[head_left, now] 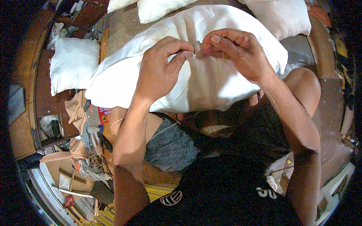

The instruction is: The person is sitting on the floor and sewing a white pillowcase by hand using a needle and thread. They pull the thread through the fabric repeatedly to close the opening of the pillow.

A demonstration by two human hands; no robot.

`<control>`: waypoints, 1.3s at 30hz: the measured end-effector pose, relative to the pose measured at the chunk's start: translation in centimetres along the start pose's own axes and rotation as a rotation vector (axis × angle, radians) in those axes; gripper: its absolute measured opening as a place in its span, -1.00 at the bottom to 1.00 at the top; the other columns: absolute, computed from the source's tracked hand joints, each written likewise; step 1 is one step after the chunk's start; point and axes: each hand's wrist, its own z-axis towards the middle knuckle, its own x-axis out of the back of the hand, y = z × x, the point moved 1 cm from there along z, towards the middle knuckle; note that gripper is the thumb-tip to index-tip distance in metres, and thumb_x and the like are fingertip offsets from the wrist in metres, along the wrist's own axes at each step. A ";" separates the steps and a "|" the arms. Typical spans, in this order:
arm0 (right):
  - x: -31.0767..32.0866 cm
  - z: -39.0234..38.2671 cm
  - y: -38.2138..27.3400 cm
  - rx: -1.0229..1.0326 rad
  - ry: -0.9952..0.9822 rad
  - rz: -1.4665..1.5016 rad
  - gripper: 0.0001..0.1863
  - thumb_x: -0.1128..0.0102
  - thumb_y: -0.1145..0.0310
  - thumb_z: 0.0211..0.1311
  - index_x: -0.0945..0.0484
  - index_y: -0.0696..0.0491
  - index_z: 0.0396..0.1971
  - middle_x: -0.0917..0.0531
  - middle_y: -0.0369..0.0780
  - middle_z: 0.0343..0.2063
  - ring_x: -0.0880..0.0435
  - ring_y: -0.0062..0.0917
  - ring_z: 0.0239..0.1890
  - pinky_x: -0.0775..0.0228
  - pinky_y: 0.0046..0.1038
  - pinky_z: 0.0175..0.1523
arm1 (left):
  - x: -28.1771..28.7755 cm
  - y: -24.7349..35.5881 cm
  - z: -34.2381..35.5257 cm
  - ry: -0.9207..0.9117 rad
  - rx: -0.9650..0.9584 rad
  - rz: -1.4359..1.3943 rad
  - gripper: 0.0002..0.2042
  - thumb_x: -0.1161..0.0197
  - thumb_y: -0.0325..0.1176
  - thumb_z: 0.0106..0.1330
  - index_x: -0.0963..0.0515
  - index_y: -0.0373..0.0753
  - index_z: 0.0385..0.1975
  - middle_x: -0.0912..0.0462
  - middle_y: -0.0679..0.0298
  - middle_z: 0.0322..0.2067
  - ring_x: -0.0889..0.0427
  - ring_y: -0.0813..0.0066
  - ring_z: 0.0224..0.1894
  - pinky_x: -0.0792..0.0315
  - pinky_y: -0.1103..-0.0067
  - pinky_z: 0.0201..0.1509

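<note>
A large, plump white pillow (124,79) lies across my lap. Over its middle, my left hand (162,67) is closed in a pinch on a small tuft of white fabric or thread (195,52). Just right of it, my right hand (237,52) pinches a thin needle (204,45), its point toward the left fingers. Pale thread (220,75) hangs from between the hands down over the pillow. Whether the needle enters the fabric is too small to tell.
More white pillows lie at left (73,64), top (162,9) and upper right (279,19). Wooden cabinet shelves (28,113) stand along the left. Heaped clothes and rags (86,158) lie lower left, above scattered wood pieces (71,175). My bent knee (303,86) is at right.
</note>
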 end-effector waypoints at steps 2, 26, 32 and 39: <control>0.4 0.3 0.3 0.016 -0.035 -0.018 -0.67 -0.12 0.24 0.56 -0.65 0.22 0.00 -0.76 -0.14 -0.17 -0.76 -0.44 -0.05 -0.61 -0.35 0.21 | 0.0 0.0 0.0 -0.007 0.007 -0.026 -0.91 -0.29 -0.46 0.34 -0.68 -0.30 -0.26 -0.69 0.12 -0.34 -0.68 0.21 -0.24 -0.51 0.43 -0.10; 2.1 1.3 0.1 -0.075 -0.244 -0.138 -0.68 -0.12 0.26 0.55 -0.64 0.24 -0.01 -0.76 -0.14 -0.16 -0.76 -0.42 -0.04 -0.60 -0.35 0.18 | -1.0 0.0 -0.7 -0.073 0.095 -0.056 -0.89 -0.33 -0.44 0.33 -0.70 -0.33 -0.24 -0.75 0.10 -0.29 -0.74 0.26 -0.21 -0.55 0.45 -0.07; 0.9 0.6 -0.2 0.037 -0.123 -0.148 -0.68 -0.14 0.26 0.54 -0.64 0.22 -0.02 -0.76 -0.15 -0.17 -0.76 -0.44 -0.08 -0.61 -0.34 0.16 | -1.0 0.0 -0.9 -0.022 0.189 -0.063 -0.85 -0.32 -0.39 0.39 -0.69 -0.33 -0.17 -0.77 0.15 -0.24 -0.74 0.38 -0.13 -0.55 0.50 0.05; -0.6 -0.3 1.2 -0.085 0.121 0.119 -0.64 -0.15 0.18 0.54 -0.66 0.21 -0.04 -0.76 -0.17 -0.22 -0.75 -0.49 -0.15 -0.63 -0.36 0.11 | -1.2 0.7 -0.6 0.025 0.130 -0.059 -0.87 -0.31 -0.43 0.38 -0.69 -0.34 -0.20 -0.78 0.11 -0.25 -0.76 0.32 -0.16 -0.58 0.48 0.01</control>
